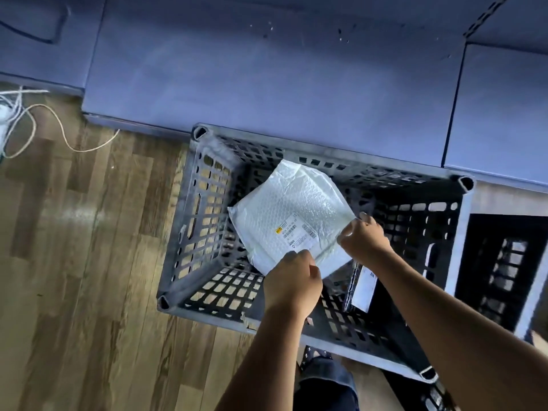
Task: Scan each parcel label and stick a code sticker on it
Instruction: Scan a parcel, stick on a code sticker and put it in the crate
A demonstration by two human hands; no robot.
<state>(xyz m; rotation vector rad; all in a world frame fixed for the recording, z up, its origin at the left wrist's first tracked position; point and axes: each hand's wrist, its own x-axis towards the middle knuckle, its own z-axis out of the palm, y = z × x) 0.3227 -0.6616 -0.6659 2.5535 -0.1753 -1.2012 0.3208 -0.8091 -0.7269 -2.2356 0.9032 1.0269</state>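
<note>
Forearms (444, 310) partly hide the grey perforated plastic crate (207, 203). Within its opening, the white bubble-wrap parcel (281, 209) is pinched at 6 o'clock by the left hand (292, 280), at 4 o'clock by the right hand (366, 238). Its small printed label (299, 232) is unreadable.

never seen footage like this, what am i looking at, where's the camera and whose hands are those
There is no machine here. One camera sits on a person's head and looks down, so the two bare arms coming in from the bottom are the wearer's own. The left hand and the right hand both grip the near edge of a white bubble-wrap parcel, with its printed label facing up. They hold it over a dark grey slotted plastic crate standing on a wooden floor. A dark parcel with a white label lies inside the crate. A white cord lies at the far left.
</note>
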